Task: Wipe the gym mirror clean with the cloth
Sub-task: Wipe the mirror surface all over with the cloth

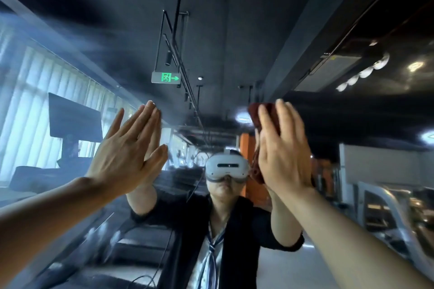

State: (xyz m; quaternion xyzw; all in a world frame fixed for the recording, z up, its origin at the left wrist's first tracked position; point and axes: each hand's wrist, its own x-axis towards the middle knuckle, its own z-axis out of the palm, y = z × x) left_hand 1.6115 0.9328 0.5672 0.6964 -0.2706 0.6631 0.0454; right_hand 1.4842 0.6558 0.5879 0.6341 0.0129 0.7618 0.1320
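Two bare arms reach up to the mirror (pixel 234 30), the left hand (pixel 126 148) flat and empty with fingers spread, the right hand (pixel 281 148) pressing a dark red cloth (pixel 254 112) flat against the glass, its reflection behind.

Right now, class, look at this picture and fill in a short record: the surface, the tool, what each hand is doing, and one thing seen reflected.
surface: mirror, hazy streaks at upper left
tool: dark red cloth
right hand: flat, pressing the cloth to the glass
left hand: open, fingers together, empty, flat at the glass
reflected: green exit sign hanging from the dark ceiling
task stage: wiping under way, haze not yet cleared
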